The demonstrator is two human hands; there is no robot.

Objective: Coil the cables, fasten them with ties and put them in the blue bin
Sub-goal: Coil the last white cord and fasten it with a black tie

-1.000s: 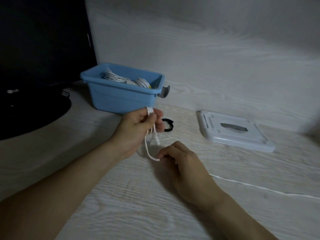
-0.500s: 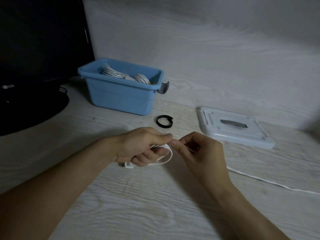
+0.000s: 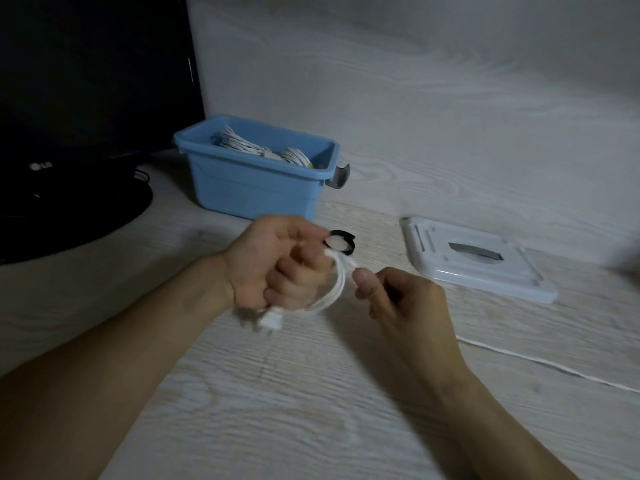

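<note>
Nearest the viewer, two bare forearms reach in from the bottom edge over the pale wood-grain bench (image 3: pixel 242 427). The right hand (image 3: pixel 398 306) is a little right of centre, its fingers curled and its thumb and forefinger pinching the white cable (image 3: pixel 337 289) where the strand leaves the coil; from under that hand the loose length of cable trails along the bench to the right edge of the view. Just left of it, the left hand (image 3: pixel 277 265) is closed in a fist round the gathered loops of the same cable, which bulge out in an arc on the hand's right side, while a white plug end (image 3: pixel 272 320), blurred, hangs below the fist near the bench top. Just beyond the left hand's knuckles lies a black tie (image 3: pixel 346 242), curled into a small ring on the bench, partly covered by the fingers and cable in front. Further right, a white lid (image 3: pixel 478 261) with a grey recessed handle lies flat. Farther back, left of centre, is the blue bin (image 3: pixel 256 188) with a grey latch on its right end and white coiled cables (image 3: pixel 263 148) already inside. At far left is a dark monitor (image 3: pixel 86 81) on a round black base, against a pale wood-grain wall (image 3: pixel 433 98).
</note>
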